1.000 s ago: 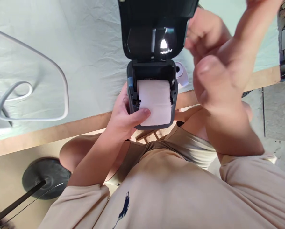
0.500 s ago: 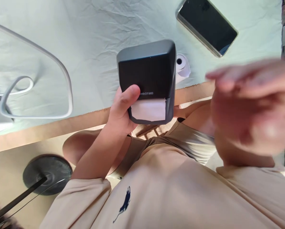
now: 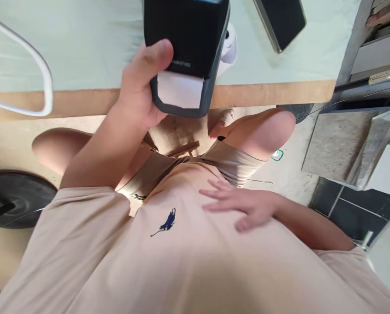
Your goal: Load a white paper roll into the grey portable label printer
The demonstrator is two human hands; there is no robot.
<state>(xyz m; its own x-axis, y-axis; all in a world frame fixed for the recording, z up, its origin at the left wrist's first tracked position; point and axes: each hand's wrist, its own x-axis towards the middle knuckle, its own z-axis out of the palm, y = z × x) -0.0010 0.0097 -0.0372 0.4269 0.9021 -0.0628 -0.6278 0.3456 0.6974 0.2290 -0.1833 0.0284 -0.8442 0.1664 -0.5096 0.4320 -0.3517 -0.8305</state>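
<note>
My left hand is closed on the side of a dark label printer, its thumb lying on the black lid. White paper shows at the printer's near end. The printer is held above the table's front edge, its far end cut off by the frame. My right hand holds nothing; its fingers are spread over the front of my beige shirt. Behind the printer, partly hidden by it, a white paper roll rests on the table.
A phone lies on the pale cloth-covered table. A white cable loops at the left, over the wooden edge. Round black bases stand on the floor, one at the lower left. Boxes and slabs are stacked at the right.
My right hand has come down from the raised position at the right to my shirt front. The view has tilted lower and right, so the printer, still in my left hand, appears higher.
</note>
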